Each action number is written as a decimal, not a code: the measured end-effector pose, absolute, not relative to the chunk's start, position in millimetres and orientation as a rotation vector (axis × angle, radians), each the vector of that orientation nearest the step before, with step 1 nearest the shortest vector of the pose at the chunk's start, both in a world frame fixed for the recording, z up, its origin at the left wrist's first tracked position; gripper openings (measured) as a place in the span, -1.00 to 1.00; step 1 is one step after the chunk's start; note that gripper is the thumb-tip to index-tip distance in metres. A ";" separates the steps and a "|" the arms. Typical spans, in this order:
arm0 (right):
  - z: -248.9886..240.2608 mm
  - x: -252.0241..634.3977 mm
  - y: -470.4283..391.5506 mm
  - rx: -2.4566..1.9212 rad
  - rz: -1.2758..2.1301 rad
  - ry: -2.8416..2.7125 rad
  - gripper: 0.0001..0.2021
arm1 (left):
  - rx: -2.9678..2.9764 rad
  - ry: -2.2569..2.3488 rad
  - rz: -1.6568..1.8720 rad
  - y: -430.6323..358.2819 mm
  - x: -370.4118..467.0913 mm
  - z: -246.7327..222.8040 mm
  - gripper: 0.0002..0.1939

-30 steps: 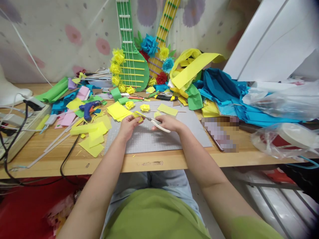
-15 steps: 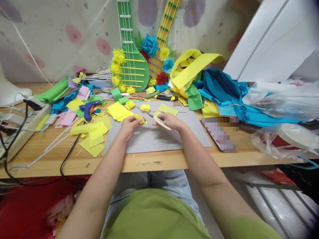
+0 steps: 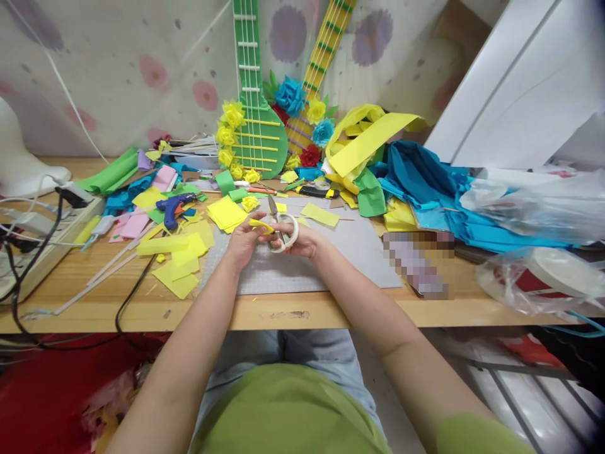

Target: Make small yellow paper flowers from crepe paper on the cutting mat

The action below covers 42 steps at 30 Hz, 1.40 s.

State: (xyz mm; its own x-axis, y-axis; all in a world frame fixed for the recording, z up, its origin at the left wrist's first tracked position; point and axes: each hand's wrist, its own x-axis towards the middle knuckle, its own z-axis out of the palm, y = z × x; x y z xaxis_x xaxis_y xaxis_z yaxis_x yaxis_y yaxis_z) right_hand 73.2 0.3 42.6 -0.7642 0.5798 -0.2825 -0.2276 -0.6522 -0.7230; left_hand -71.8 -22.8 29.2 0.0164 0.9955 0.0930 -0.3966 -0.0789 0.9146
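Over the mat (image 3: 350, 265), the left hand (image 3: 244, 242) pinches paper (image 3: 259, 224); the right hand (image 3: 302, 240) curls its fingers round scissors (image 3: 295, 231). Sheets (image 3: 227, 215) cover the mat's far left corner; a glue gun (image 3: 172, 207) lies left of it.

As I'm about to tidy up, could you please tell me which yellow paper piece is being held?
The small curved piece in the left hand; the stack of squares and the oblong sheet lie flat, with neither hand holding them.
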 end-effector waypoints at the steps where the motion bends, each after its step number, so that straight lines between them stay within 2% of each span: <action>1: 41.5 71.3 -0.5 -0.679 2.433 -0.928 -0.81 | 0.976 0.829 1.399 -23.4 -72.1 30.2 -0.79; 7: 38.4 67.1 -4.9 -0.648 2.507 -0.763 -0.89 | 0.977 0.803 1.347 -22.7 -74.6 29.8 -0.74; 14: 34.8 61.7 -3.6 -0.594 2.513 -0.723 -0.92 | 1.038 0.789 1.248 -18.4 -80.4 22.9 -0.78; 24: 44.3 65.5 -7.5 -0.881 2.101 -0.927 -0.83 | 1.073 0.760 1.231 -16.7 -79.5 22.1 -0.76; 29: 46.9 64.8 -10.7 -0.900 2.037 -1.053 -0.80 | 1.135 0.753 1.219 -17.2 -80.0 21.6 -0.76; 33: 41.4 63.2 -8.5 -1.120 1.577 -1.199 -0.82 | 1.019 0.735 1.272 -17.4 -76.3 22.2 -0.54; 37: 34.5 65.6 -6.8 -1.378 0.908 -1.458 -0.78 | 0.820 0.783 1.207 -18.4 -67.4 21.9 -0.58; 42: 32.8 65.4 -13.7 -1.516 0.589 -1.713 -0.80 | 0.672 0.820 1.207 -19.9 -57.7 23.0 -0.69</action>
